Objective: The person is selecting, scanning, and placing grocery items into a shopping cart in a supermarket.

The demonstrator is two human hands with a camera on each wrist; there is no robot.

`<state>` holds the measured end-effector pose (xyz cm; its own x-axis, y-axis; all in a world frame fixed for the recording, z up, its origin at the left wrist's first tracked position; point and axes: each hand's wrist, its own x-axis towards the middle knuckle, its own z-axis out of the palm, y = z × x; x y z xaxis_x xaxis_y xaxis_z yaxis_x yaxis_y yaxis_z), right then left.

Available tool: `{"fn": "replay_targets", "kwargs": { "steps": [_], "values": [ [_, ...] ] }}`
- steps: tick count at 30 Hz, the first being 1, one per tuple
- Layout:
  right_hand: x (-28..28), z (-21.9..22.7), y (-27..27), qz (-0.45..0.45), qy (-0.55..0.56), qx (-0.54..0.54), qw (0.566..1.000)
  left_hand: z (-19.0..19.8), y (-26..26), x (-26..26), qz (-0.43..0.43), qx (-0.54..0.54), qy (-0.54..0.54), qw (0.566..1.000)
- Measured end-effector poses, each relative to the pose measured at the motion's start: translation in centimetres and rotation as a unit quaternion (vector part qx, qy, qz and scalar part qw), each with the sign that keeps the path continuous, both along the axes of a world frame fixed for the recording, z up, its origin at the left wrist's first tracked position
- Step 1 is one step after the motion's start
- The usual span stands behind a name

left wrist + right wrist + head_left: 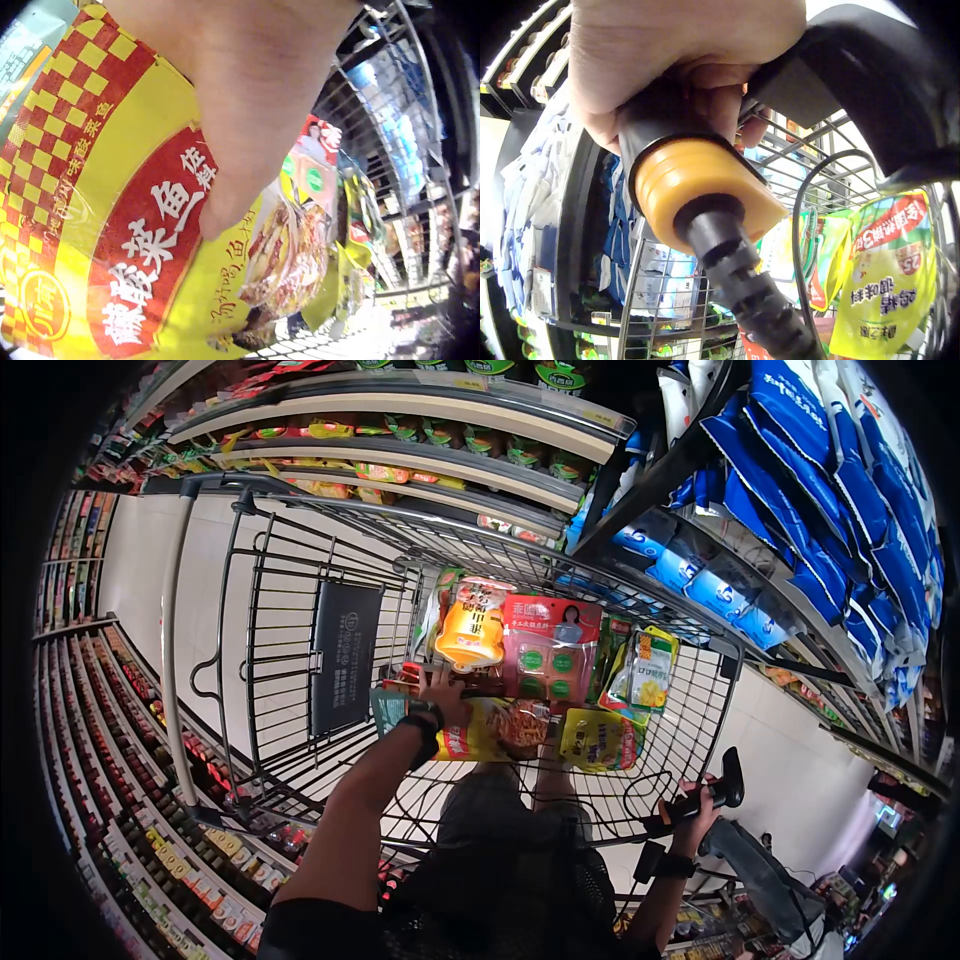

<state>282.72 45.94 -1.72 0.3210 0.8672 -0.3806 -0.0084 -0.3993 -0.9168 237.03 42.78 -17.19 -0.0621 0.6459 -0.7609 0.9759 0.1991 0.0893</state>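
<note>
My left hand (443, 698) is inside the shopping cart and holds a yellow and red fish seasoning packet (172, 247) by its upper part. The thumb lies across the packet's printed front; the other fingers are hidden in the left wrist view. Around it lie an orange pouch (472, 635), a red-backed pack (530, 622) and a yellow pouch (600, 740). Outside the cart's near right corner, my right hand (698, 822) grips a black handheld scanner (733, 778). Its base (690, 180) is orange, and a coiled black cable (742, 277) leads from it.
The wire cart (185, 660) spans the view, with a dark panel (345, 658) inside. Shelves (420, 408) of packets run along its far side. Blue bags (790, 470) hang at the upper right, and a black-edged shelf (150, 780) curves along the left.
</note>
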Motion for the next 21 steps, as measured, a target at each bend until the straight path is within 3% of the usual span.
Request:
{"fn": "replay_targets", "kwargs": {
  "steps": [3, 6, 10, 12, 16, 20, 21],
  "values": [
    [0.6, -0.5, -0.3, 0.005, -0.018, -0.004, 1.000, -2.6, 1.7, -1.8, 0.025, -0.063, -0.075, 0.995],
    [0.8, -0.3, -0.4, -0.013, -0.008, -0.010, 1.000, -3.2, 3.0, -2.0, -0.025, -0.115, -0.043, 0.992],
    [0.7, -0.6, -0.4, -0.020, -0.007, 0.001, 1.000, -4.0, 2.7, -3.2, 0.014, -0.175, -0.090, 0.980],
    [0.8, -0.8, -0.6, -0.022, 0.008, 0.003, 1.000, -1.1, 2.1, -2.8, 0.011, -0.050, -0.096, 0.994],
    [1.0, -0.4, -0.3, -0.024, 0.017, -0.006, 1.000, 1.8, -1.1, -2.4, 0.021, 0.064, -0.162, 0.985],
    [0.3, 0.4, 0.2, -0.047, 0.029, 0.004, 0.998, 3.4, -3.5, -0.5, 0.038, 0.042, -0.124, 0.991],
    [0.3, 0.5, 0.3, -0.047, 0.029, 0.004, 0.998, 3.7, -3.8, -0.1, 0.007, 0.060, -0.102, 0.993]
  ]
}}
